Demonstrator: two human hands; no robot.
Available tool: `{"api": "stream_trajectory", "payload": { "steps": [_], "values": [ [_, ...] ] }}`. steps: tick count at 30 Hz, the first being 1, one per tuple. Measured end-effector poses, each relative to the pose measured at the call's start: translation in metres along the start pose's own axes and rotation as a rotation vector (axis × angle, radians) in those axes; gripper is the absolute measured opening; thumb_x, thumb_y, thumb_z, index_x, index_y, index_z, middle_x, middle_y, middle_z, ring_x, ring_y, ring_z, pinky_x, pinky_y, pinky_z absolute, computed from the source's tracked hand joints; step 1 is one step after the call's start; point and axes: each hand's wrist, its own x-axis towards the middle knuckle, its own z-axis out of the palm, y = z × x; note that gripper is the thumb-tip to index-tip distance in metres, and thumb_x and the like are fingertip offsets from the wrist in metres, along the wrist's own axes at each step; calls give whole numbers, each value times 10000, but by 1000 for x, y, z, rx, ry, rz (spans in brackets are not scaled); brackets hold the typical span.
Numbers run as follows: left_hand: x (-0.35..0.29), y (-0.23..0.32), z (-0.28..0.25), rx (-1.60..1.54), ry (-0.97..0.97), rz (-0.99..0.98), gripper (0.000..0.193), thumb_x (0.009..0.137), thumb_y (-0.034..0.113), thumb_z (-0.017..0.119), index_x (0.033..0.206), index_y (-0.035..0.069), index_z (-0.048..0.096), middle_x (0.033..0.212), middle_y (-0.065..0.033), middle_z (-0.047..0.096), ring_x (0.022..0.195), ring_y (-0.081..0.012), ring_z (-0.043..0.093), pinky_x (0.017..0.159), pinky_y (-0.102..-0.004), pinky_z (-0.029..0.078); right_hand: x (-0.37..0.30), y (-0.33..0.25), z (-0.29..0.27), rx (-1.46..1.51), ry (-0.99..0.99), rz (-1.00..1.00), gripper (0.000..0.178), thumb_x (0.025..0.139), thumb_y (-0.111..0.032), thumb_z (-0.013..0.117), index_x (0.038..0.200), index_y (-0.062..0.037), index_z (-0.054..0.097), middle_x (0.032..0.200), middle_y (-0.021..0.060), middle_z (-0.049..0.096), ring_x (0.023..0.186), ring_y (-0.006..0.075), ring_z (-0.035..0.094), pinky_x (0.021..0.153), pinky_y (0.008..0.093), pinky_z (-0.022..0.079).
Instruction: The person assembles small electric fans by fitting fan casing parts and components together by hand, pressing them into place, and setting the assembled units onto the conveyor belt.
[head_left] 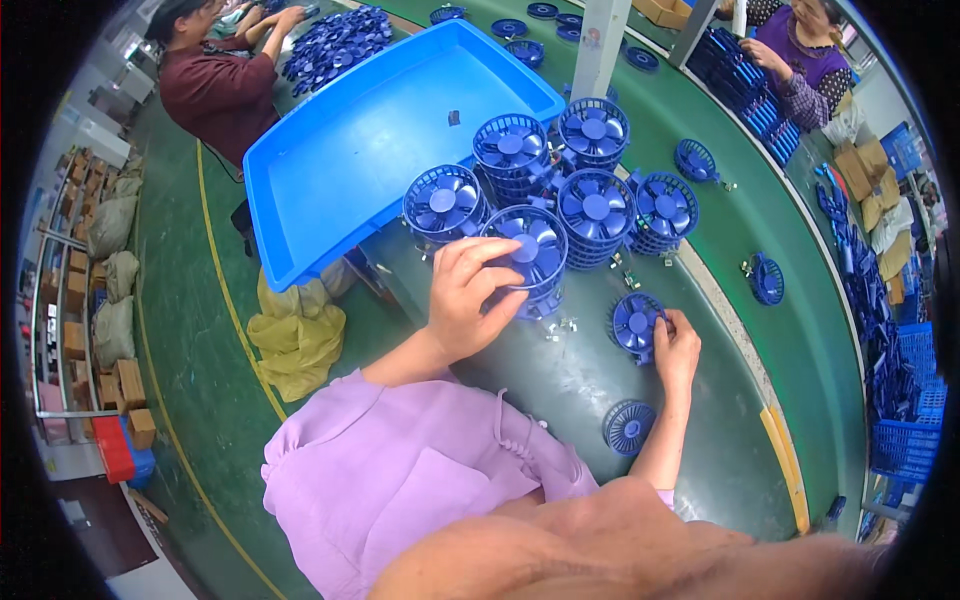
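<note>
My left hand (470, 295) is closed at the near-left rim of a blue round caged fan (533, 250) on top of a stack, its fingers curled over the blades and its thumb lower on the side. To the right, my right hand (678, 345) pinches the edge of another blue fan (637, 323), low over the dark green table. A separate blue round grille (630, 427) lies beside my right forearm. Small green-and-white parts (563, 328) are scattered near the stacks. What my left fingers touch beneath the rim is hidden.
Several more fan stacks (596, 205) stand beyond my hands. A large blue tray (370, 130) sits at the far left. Loose fans lie on a green conveyor (735, 235) at the right. Two other people work across the way, near piles of blue parts (340, 48).
</note>
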Motion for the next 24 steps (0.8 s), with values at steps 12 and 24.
{"api": "stream_trajectory", "payload": {
  "steps": [12,24],
  "values": [
    [-1,5,-2,49,-97,80,289,670,284,780,886,129,665,1228,-71,598,1190,-327,477,953,-414,345,0,1,-10,73,-22,-25,206,847,-181,637,977,-23,662,778,165,657,734,319,652,676,396,500],
    [-31,-5,-4,-74,12,50,559,833,239,689,1285,17,449,1343,-239,434,1142,-349,475,945,-431,403,-34,-105,-14,261,-237,-584,717,726,-156,761,1356,-51,434,1267,178,544,1161,357,521,959,419,442]
  ]
}}
